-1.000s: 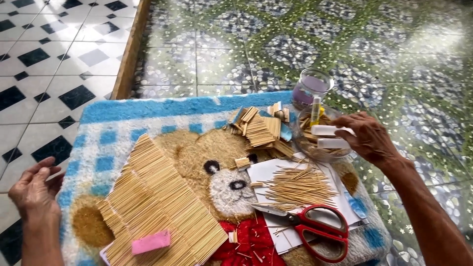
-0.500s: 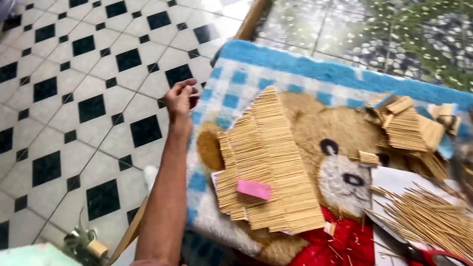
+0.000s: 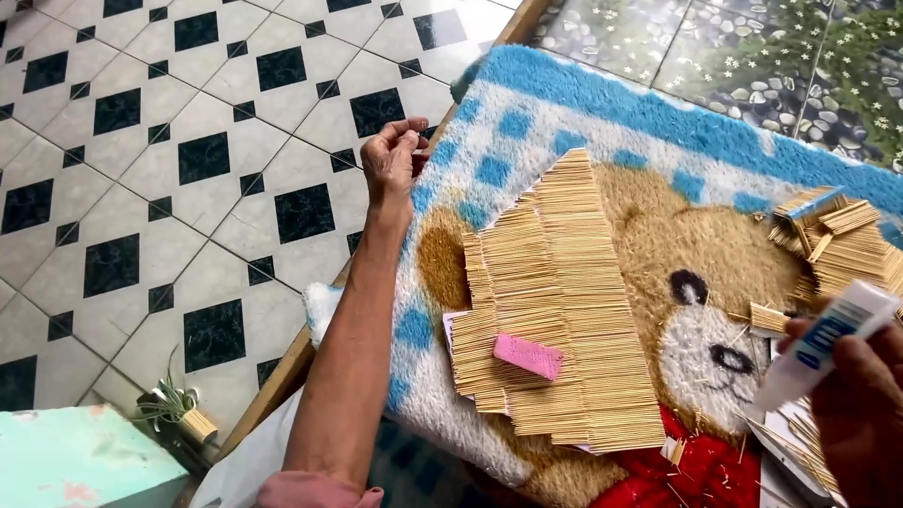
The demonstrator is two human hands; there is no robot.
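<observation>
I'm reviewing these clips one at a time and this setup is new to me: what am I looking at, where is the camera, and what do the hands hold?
One camera on a person's head looks down at their bare hands. The left hand reaches to the rug's edge, fingers pinched; what it holds is too small to tell. The right hand holds a white tube. A teddy-bear rug carries a panel of thin wooden sticks with a pink block on it, and smaller stick pieces.
</observation>
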